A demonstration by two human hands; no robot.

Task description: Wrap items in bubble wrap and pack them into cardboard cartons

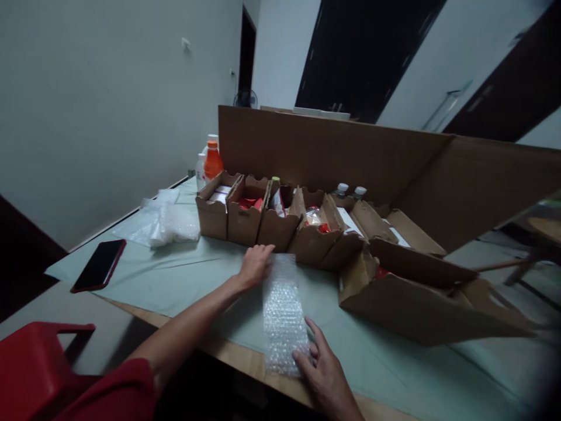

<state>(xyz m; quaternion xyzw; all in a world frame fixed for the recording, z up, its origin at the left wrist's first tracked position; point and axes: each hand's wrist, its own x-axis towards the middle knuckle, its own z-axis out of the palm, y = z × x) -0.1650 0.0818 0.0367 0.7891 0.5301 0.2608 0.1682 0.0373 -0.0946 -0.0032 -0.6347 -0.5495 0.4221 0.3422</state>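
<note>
A long strip of clear bubble wrap [284,313] lies across the front of the cloth-covered table, its near end at the wooden edge. At its far left corner is my left hand [256,266], fingers stretched out against the plastic. Lower down on the right side, my right hand [325,368] has its thumb on the wrap's edge, with the index finger extended and the other fingers curled. How much plastic lies under that hand is hidden. Just beyond the strip stands a row of cardboard bins [245,225] with small packets inside.
More bubble wrap [173,225] is heaped at the left, near a dark phone [100,266]. An orange bottle [213,161] stands behind the bins. A larger cardboard box [394,301] sits at right, a tall cardboard panel [328,146] behind. A red stool [35,368] is at lower left.
</note>
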